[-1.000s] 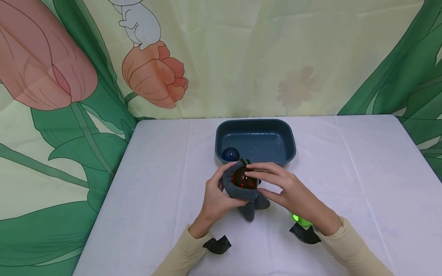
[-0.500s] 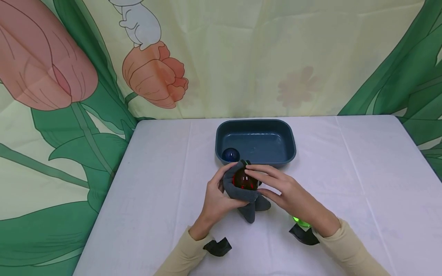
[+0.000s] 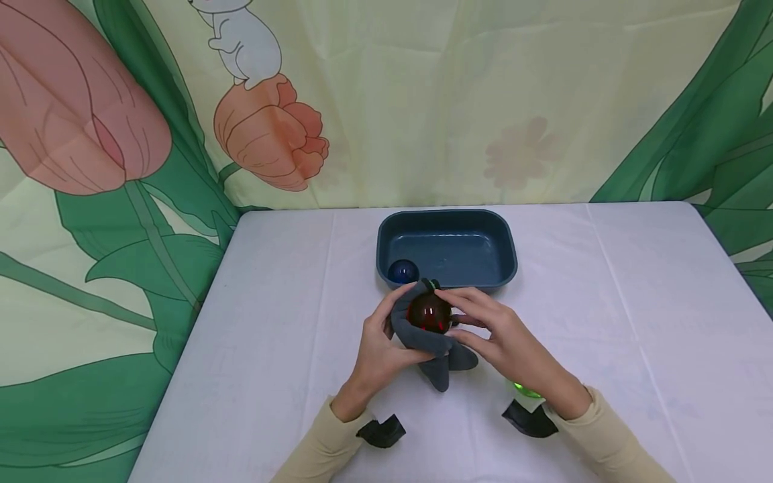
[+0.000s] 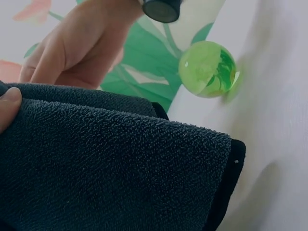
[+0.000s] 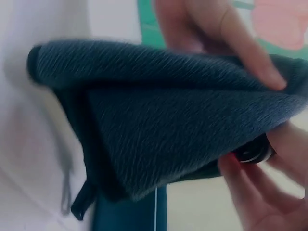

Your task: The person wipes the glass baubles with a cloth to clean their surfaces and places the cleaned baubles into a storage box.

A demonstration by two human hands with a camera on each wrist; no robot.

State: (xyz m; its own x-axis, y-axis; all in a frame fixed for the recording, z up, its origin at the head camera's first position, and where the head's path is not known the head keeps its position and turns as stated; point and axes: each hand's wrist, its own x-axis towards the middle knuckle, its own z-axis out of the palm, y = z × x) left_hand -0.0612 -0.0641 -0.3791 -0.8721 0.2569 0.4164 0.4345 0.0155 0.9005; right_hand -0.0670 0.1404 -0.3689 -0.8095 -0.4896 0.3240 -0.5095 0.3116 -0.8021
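My left hand [image 3: 382, 349] grips a dark grey towel [image 3: 403, 329] from the left, fingers behind it and thumb at the front. In the head view, the towel cups a dark red see-through ball [image 3: 429, 312], with two towel corners hanging below. From the right, my right hand [image 3: 504, 335] pinches the ball's edge between fingertips and thumb. The towel [image 4: 110, 159] hides the ball in the left wrist view. In the right wrist view, the towel [image 5: 154, 130] hangs in folds with fingers of both hands at its edges, and most of the ball is hidden.
Beyond my hands stands a blue rectangular basin [image 3: 459, 251] with a blue ball [image 3: 403, 271] in its near left corner. A green see-through ball [image 4: 207, 69] lies on the white-covered table [image 3: 272, 322], partly hidden by my right wrist in the head view.
My right fingers have moved from across the ball to its upper right edge, so more of the ball shows. The hanging towel corners have shifted slightly right. My left hand stays nearly still.
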